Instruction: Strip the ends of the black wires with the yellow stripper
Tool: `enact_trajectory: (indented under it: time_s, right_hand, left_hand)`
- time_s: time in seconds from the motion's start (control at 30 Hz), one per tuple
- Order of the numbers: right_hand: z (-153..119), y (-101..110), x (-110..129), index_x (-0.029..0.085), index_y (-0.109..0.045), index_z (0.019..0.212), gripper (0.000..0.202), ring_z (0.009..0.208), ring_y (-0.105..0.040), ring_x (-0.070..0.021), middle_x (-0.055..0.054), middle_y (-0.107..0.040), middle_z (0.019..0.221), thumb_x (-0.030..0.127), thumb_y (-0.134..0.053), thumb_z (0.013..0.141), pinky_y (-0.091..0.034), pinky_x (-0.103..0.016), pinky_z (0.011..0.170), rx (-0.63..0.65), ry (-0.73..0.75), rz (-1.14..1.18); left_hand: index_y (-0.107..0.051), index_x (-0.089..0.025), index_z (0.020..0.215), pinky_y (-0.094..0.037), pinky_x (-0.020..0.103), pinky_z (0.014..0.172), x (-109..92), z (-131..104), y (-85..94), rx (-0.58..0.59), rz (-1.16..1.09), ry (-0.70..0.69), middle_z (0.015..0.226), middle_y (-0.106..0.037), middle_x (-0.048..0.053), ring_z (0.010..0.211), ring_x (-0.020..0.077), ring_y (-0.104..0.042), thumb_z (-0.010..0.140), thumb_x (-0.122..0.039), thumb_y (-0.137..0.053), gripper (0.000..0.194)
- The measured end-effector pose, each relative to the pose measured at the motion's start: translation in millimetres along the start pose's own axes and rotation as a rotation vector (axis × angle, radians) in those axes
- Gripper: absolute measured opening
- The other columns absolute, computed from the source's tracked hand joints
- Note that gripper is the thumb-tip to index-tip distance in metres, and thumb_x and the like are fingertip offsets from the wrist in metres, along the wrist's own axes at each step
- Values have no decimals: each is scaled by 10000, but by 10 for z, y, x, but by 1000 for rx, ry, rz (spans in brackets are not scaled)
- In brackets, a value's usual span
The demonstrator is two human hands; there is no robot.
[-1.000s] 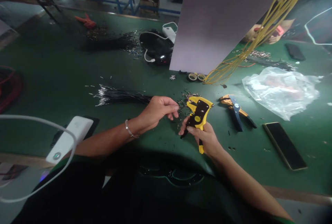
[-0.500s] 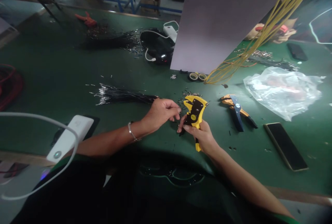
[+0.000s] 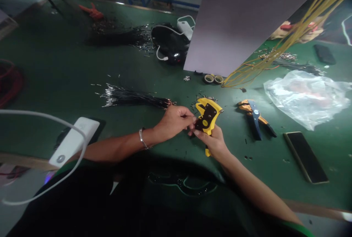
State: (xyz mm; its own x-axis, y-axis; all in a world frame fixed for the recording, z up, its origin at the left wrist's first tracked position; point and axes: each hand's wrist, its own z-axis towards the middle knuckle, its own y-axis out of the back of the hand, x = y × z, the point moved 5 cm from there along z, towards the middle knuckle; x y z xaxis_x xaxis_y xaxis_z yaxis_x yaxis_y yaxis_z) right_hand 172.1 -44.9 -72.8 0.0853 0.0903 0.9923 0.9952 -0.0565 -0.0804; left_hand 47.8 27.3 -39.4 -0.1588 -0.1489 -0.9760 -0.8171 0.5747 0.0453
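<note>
My right hand (image 3: pixel 213 140) is wrapped round the handles of a yellow and black hand tool (image 3: pixel 208 117), whose jaws point up and left. Close against the tool's left side, my left hand (image 3: pixel 177 121) is pinched with its fingertips together; what lies between them is too small to make out. Just behind my left hand lies a bundle of black wires (image 3: pixel 134 97) with pale metallic tips at its left end. Small metallic pieces (image 3: pixel 209 97) are scattered behind the tool.
Blue and orange pliers (image 3: pixel 255 118), a phone (image 3: pixel 305 157) and a clear plastic bag (image 3: pixel 306 96) lie right. Yellow wires (image 3: pixel 286 43) hang beside a grey panel (image 3: pixel 236 21). A white power bank (image 3: pixel 75 141) is left. Another person's hands (image 3: pixel 299 32) show behind.
My left hand has moved right, up to the tool. The tool is tilted slightly more to the right. The whole view has shifted a little.
</note>
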Motion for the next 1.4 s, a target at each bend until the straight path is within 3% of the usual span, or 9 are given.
enact_trajectory:
  time_s: [0.57, 1.4]
  right_hand:
    - [7, -10, -66, 171, -647, 792, 126, 611, -620, -166, -25, -655, 684, 278, -703, 755, -522, -331, 611, -40, 68, -84]
    - [76, -67, -156, 176, -603, 735, 195, 512, -559, -132, -8, -609, 603, 349, -688, 767, -492, -292, 513, -89, 81, -65]
  left_hand:
    - [-599, -132, 608, -460, 179, 488, -56, -31, -31, 27, -76, 39, 541, -623, 6, 473, 54, -563, 753, -177, -606, 153]
    - [-607, -141, 629, -461, 169, 467, -10, -14, -20, 0, -62, 26, 528, -618, -7, 454, 47, -566, 761, -201, -600, 145]
